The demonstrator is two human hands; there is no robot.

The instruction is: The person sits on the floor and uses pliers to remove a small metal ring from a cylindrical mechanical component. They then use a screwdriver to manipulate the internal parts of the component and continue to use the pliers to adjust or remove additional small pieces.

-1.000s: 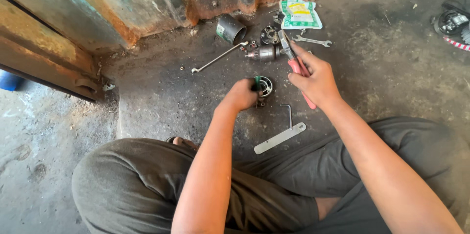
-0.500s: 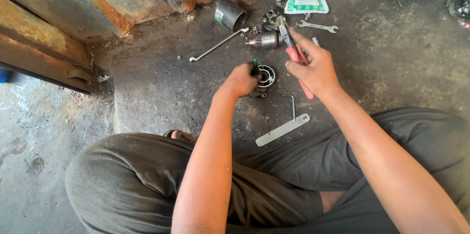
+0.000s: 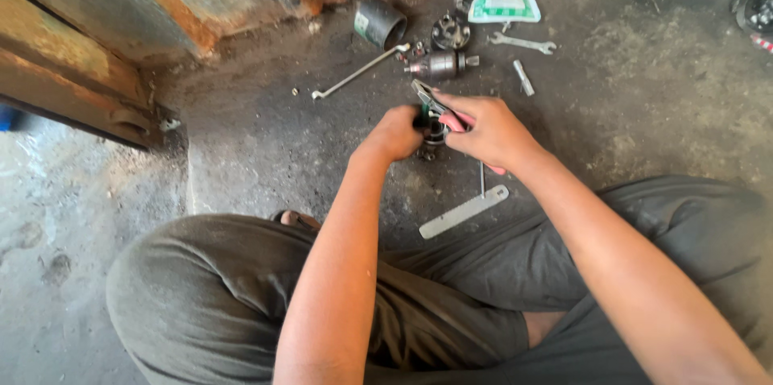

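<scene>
Both hands had come closer together since the earlier frames, and the left hand (image 3: 396, 132) now pressed against the small round metal part (image 3: 433, 137) on the floor (image 3: 266, 151). Its grip was clenched on this part, holding it steady. The right hand (image 3: 493, 131) grasped the red-handled pliers (image 3: 441, 109), whose nose pointed up and away just above the part. How far the work had gone I could not tell; the part seemed half dismantled, with more to do. Beyond the part lay a motor shaft piece (image 3: 441, 64), a long rod wrench (image 3: 358, 72), a dark cylinder (image 3: 380, 21) and a spanner (image 3: 522, 43). Nearer the person than the part lay a flat metal strip (image 3: 463, 211). Both forearms reached forward over the folded knees.
</scene>
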